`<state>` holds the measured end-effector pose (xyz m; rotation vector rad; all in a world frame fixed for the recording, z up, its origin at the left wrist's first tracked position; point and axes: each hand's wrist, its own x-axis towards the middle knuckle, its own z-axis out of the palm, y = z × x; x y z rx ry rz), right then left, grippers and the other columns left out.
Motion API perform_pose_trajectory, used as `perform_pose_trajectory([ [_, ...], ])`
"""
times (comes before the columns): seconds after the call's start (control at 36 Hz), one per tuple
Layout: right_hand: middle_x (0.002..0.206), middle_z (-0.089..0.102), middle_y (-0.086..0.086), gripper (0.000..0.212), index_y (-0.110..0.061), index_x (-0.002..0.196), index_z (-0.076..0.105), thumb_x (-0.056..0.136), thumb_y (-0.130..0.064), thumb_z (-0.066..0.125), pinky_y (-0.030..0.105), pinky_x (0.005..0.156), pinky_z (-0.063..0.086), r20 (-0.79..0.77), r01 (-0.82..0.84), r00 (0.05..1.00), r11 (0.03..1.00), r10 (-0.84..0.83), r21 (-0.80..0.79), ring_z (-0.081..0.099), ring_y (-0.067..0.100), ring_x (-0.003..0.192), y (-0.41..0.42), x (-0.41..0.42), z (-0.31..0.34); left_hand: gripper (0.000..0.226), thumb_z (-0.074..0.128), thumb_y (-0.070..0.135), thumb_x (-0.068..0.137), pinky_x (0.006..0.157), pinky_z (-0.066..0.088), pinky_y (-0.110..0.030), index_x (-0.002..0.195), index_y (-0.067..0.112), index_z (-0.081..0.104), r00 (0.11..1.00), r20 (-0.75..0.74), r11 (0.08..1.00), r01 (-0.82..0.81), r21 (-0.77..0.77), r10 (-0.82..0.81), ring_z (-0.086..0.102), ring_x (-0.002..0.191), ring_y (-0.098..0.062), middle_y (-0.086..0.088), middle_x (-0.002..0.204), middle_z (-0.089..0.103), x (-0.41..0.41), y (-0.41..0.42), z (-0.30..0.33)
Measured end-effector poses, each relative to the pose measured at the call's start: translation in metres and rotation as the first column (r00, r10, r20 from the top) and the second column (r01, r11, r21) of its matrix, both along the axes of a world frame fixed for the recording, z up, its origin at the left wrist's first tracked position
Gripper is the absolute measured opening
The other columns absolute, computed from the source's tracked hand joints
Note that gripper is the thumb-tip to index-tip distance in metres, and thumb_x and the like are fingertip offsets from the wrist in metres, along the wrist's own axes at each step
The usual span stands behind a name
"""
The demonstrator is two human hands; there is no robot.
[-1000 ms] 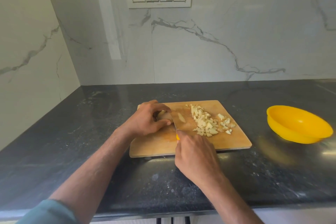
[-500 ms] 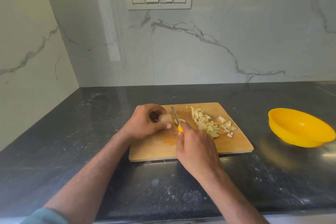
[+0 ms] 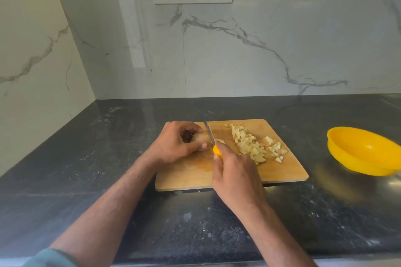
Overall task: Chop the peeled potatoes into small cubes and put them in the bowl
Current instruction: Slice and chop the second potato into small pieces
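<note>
Wooden board [image 3: 282,171]: my left hand [image 3: 173,145] clenches the potato [image 3: 200,137] to steady it; right hand [image 3: 236,178] grasps the knife [image 3: 210,134], blade upright beside my fingertips, slicing.

My left hand [image 3: 176,143] curls over the potato [image 3: 200,139], hiding most of it; only its pale right end shows. My right hand [image 3: 237,176] covers nearly all of the knife [image 3: 209,135] handle, leaving a yellow stub. The blade's lower edge is lost behind the potato. The yellow bowl [image 3: 364,150] is cut off by the right edge. The potato cubes [image 3: 249,144] blur into one heap, too small to count.
</note>
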<state>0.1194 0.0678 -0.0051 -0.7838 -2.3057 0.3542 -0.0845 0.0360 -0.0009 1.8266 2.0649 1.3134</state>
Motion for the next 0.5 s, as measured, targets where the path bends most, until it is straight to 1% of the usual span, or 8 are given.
perform_pose_trajectory([
  [0.08,0.075,0.068,0.000,0.043,-0.020,0.143,0.053,0.101,-0.027,0.049,0.028,0.066,0.051,0.010,0.000,1.000,1.000,0.000,0.004,0.048,0.012,0.059,-0.0019,0.0004,-0.0007,0.037,0.089,0.034,0.077,0.069,0.052,-0.018,0.109,0.019,0.078,1.000,-0.016,1.000,-0.011,-0.002,0.011,0.066,0.077,-0.011,0.017,0.085,0.071,0.0013,-0.0002,0.0008],
  [0.17,0.076,0.069,0.000,0.043,-0.020,0.143,0.052,0.101,-0.028,0.050,0.025,0.063,0.047,0.011,-0.008,1.000,1.000,0.007,0.007,0.048,0.012,0.059,-0.0024,0.0010,-0.0010,0.040,0.089,0.036,0.077,0.069,0.053,-0.021,0.111,0.018,0.078,1.000,-0.024,1.000,-0.018,-0.009,0.018,0.066,0.078,-0.015,0.011,0.087,0.073,0.0020,0.0001,0.0016],
  [0.22,0.076,0.068,0.000,0.044,-0.020,0.144,0.051,0.101,-0.028,0.049,0.022,0.062,0.042,0.013,-0.019,1.000,1.000,0.019,0.007,0.047,0.012,0.059,-0.0026,0.0015,-0.0010,0.040,0.089,0.036,0.077,0.066,0.051,-0.021,0.111,0.018,0.078,1.000,-0.022,1.000,-0.019,-0.013,0.019,0.063,0.071,-0.013,0.007,0.084,0.072,0.0022,0.0000,0.0012],
  [0.25,0.076,0.068,0.000,0.044,-0.020,0.145,0.051,0.102,-0.028,0.049,0.022,0.062,0.040,0.012,-0.023,1.000,1.000,0.023,0.004,0.047,0.012,0.060,-0.0029,0.0018,-0.0011,0.039,0.089,0.036,0.077,0.064,0.049,-0.019,0.110,0.018,0.078,1.000,-0.020,1.000,-0.018,-0.014,0.018,0.060,0.067,-0.010,0.008,0.081,0.071,0.0023,0.0001,0.0012],
  [0.33,0.079,0.069,0.000,0.044,-0.021,0.145,0.050,0.102,-0.029,0.048,0.024,0.063,0.044,0.014,-0.029,0.999,1.000,0.029,-0.004,0.049,0.013,0.062,-0.0034,0.0022,-0.0012,0.036,0.090,0.034,0.077,0.062,0.044,-0.014,0.107,0.018,0.077,1.000,-0.020,1.000,-0.016,-0.010,0.016,0.054,0.063,-0.004,0.011,0.076,0.066,0.0025,0.0001,0.0009],
  [0.39,0.081,0.070,0.000,0.044,-0.021,0.145,0.049,0.102,-0.030,0.047,0.027,0.067,0.048,0.017,-0.027,0.999,1.000,0.027,-0.008,0.050,0.013,0.066,-0.0025,0.0029,-0.0018,0.037,0.090,0.033,0.077,0.063,0.049,-0.020,0.108,0.022,0.073,1.000,-0.022,1.000,0.007,-0.007,-0.007,0.058,0.065,-0.009,0.004,0.080,0.068,0.0016,0.0002,0.0001],
  [0.44,0.083,0.070,0.002,0.044,-0.021,0.145,0.049,0.102,-0.030,0.046,0.029,0.068,0.049,0.015,-0.025,1.000,1.000,0.025,-0.004,0.054,0.015,0.068,-0.0018,0.0037,-0.0022,0.040,0.088,0.032,0.079,0.066,0.055,-0.029,0.112,0.028,0.066,0.999,-0.021,0.999,0.045,-0.009,-0.045,0.062,0.069,-0.020,-0.003,0.083,0.068,0.0012,0.0001,-0.0004],
  [0.5,0.083,0.071,0.002,0.044,-0.021,0.145,0.050,0.102,-0.030,0.046,0.030,0.069,0.051,0.021,-0.026,0.999,1.000,0.026,-0.005,0.060,0.017,0.071,-0.0013,0.0040,-0.0025,0.041,0.084,0.034,0.083,0.070,0.057,-0.037,0.117,0.034,0.061,0.996,-0.045,0.997,0.072,-0.021,-0.072,0.061,0.072,-0.025,-0.007,0.082,0.067,0.0012,0.0006,-0.0004],
])
